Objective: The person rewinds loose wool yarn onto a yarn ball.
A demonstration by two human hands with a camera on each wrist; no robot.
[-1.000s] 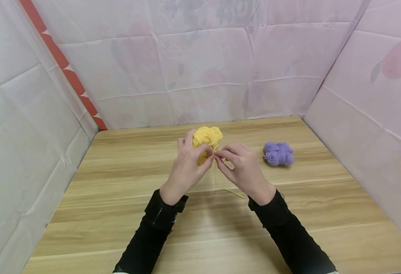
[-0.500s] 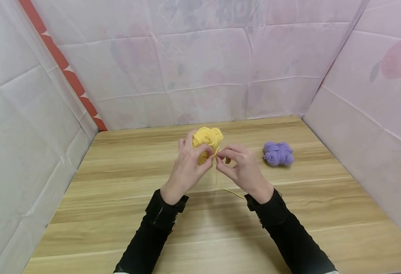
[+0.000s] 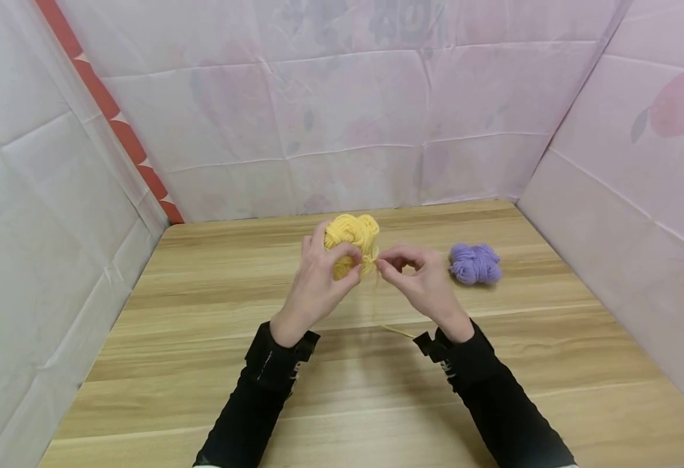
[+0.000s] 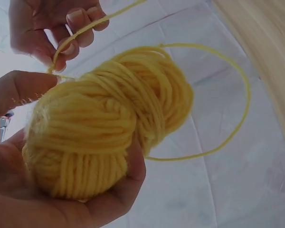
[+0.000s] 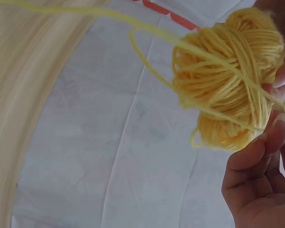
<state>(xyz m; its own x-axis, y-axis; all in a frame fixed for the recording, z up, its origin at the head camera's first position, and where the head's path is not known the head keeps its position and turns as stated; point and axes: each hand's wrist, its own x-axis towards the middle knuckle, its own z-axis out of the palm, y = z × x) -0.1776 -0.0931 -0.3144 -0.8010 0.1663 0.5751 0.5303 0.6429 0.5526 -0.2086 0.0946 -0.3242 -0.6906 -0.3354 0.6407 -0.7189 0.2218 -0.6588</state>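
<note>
Held up above the table is a skein of yellow yarn [image 3: 351, 229], wound tightly across its middle. My left hand [image 3: 314, 279] grips it, with fingers curled round its underside in the left wrist view. At the skein's right side, my right hand [image 3: 422, 279] pinches a yellow yarn strand [image 4: 80, 32] between thumb and fingertips. A loose loop [image 4: 247, 95] of the same yarn hangs off the skein. The strand's lower part [image 3: 397, 331] lies on the wooden table, running towards the right wrist.
A purple yarn skein [image 3: 475, 264] lies on the table [image 3: 201, 364], right of my right hand. Pale printed sheeting [image 3: 342, 117] stands behind the table and along both sides. Black cuffs [image 3: 464, 357] cover the wrists.
My right hand has moved slightly right, away from the left fingertips, drawing the pinched strand with it. The yellow skein has shifted a little left in the left hand's grip.
</note>
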